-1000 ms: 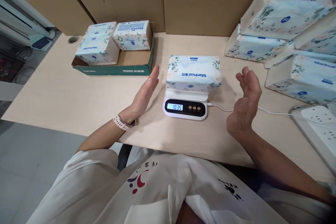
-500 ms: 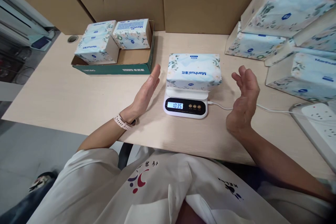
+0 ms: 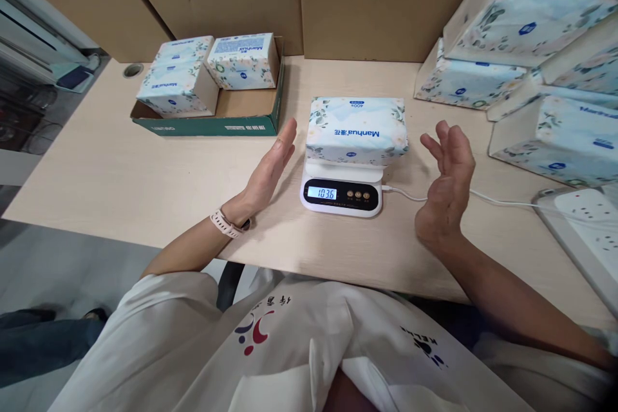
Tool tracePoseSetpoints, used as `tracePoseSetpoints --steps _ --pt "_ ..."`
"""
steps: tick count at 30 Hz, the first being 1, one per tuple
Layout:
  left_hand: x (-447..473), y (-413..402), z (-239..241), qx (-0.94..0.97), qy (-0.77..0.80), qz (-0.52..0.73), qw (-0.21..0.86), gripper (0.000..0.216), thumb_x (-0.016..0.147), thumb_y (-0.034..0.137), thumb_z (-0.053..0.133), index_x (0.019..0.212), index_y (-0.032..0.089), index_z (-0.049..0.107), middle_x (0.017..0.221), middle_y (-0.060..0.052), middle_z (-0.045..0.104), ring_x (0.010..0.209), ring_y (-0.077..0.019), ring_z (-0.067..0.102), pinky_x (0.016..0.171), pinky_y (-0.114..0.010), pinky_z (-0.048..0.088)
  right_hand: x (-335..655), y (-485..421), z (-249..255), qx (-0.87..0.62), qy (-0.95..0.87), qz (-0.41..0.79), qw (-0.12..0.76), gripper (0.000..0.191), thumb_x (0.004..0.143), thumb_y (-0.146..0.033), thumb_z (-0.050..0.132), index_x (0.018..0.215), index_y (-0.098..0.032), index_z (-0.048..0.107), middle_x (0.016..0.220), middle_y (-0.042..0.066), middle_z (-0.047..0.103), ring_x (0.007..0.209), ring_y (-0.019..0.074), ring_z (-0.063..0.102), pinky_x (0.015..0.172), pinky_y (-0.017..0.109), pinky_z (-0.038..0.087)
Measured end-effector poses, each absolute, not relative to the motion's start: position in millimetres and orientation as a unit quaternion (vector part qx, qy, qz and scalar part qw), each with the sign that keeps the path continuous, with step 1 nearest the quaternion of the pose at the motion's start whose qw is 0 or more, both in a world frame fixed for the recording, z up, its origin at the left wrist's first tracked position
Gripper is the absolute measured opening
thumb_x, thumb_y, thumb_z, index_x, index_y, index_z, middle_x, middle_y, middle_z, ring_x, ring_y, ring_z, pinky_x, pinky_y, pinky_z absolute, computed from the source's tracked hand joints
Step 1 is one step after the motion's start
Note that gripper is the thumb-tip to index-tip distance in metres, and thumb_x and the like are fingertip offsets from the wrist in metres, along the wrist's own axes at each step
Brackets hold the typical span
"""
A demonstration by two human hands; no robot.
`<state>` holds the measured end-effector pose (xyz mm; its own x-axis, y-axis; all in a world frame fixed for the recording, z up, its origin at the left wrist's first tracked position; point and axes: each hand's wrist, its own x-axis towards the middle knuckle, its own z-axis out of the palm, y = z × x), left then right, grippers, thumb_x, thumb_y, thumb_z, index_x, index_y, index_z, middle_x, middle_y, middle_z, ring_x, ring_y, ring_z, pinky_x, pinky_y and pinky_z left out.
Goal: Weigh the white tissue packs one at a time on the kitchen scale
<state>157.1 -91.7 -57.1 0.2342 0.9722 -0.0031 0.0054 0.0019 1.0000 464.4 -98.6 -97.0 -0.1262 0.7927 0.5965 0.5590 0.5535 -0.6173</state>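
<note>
A white and blue tissue pack (image 3: 357, 130) with a flower print lies on the white digital scale (image 3: 344, 207), whose lit display reads 103.6. To the left of the scale my left hand (image 3: 269, 170) is held on edge, fingers stretched, touching neither pack nor scale. On the other side my right hand (image 3: 447, 183) is raised with its fingers parted and slightly curled, also apart from the pack. Both palms face inward and hold nothing. A pale watch band (image 3: 224, 224) is on my left wrist.
At the back left, a green-sided cardboard tray (image 3: 207, 127) holds several tissue packs. More packs (image 3: 526, 16) are stacked at the right. A white cable (image 3: 502, 203) runs from the scale towards a power strip (image 3: 586, 212). Cardboard boxes (image 3: 357, 6) line the back edge. Someone's leg (image 3: 43, 341) shows at lower left.
The scale's reading has gone from 103.5 to 103.6. My right hand has shifted very slightly left. The other person's leg has moved at the lower left; the packs stay where they were.
</note>
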Motion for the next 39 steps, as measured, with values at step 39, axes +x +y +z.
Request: tracePoseSetpoints --steps 39 --pt "159 -83 -65 0.559 0.435 0.439 0.553 0.088 0.103 0.078 0.034 0.175 0.029 0.02 0.186 0.003 0.004 0.174 -0.0219 0.003 0.143 -0.04 0.01 459 -93 -86 -0.525 -0.647 0.312 0.457 0.082 0.104 -0.077 0.025 0.173 -0.034 0.017 0.18 0.013 0.033 0.167 0.0319 0.034 0.136 0.062 0.028"
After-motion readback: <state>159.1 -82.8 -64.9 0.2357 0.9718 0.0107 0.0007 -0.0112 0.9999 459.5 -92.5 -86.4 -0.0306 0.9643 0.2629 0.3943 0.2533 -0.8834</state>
